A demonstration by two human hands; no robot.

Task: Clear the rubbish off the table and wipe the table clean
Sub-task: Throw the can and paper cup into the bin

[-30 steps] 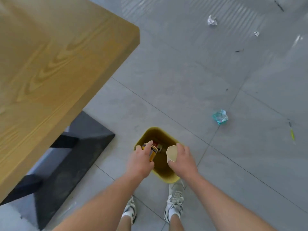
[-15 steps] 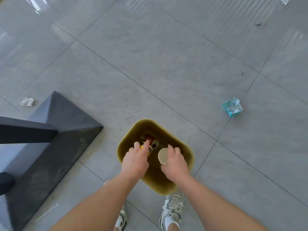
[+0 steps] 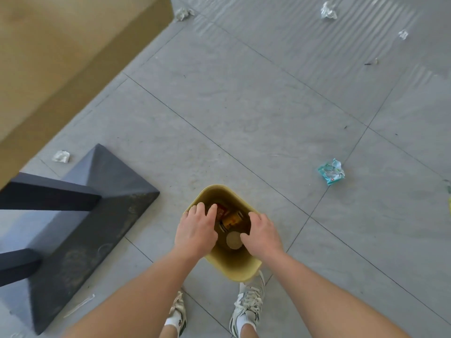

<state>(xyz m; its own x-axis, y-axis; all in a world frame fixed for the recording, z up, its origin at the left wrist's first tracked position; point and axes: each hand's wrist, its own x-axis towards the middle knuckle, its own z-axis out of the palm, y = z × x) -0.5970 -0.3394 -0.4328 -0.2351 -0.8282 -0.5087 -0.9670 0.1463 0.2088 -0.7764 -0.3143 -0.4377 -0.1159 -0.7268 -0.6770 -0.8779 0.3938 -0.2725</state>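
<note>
A yellow bin [image 3: 234, 268] stands on the grey floor in front of my feet. Inside it lie a yellow can [image 3: 231, 219], a red packet [image 3: 221, 211] and a paper cup [image 3: 233, 240] seen from its round end. My left hand [image 3: 196, 230] hovers over the bin's left rim, fingers spread, holding nothing. My right hand [image 3: 262, 235] hovers over the right rim, also empty with fingers apart. The wooden table [image 3: 61, 57] fills the upper left, blurred.
The table's dark metal base [image 3: 97, 203] spreads over the floor at left. On the floor lie a blue wrapper [image 3: 331, 171], crumpled paper balls [image 3: 61, 156] [image 3: 328, 11] [image 3: 183, 13], a small scrap [image 3: 403, 34] and a clear plastic stick [image 3: 79, 305].
Both hands have let go: the can from my left hand and the cup from my right now lie in the bin. My head has lifted, so the table edge is back in view.
</note>
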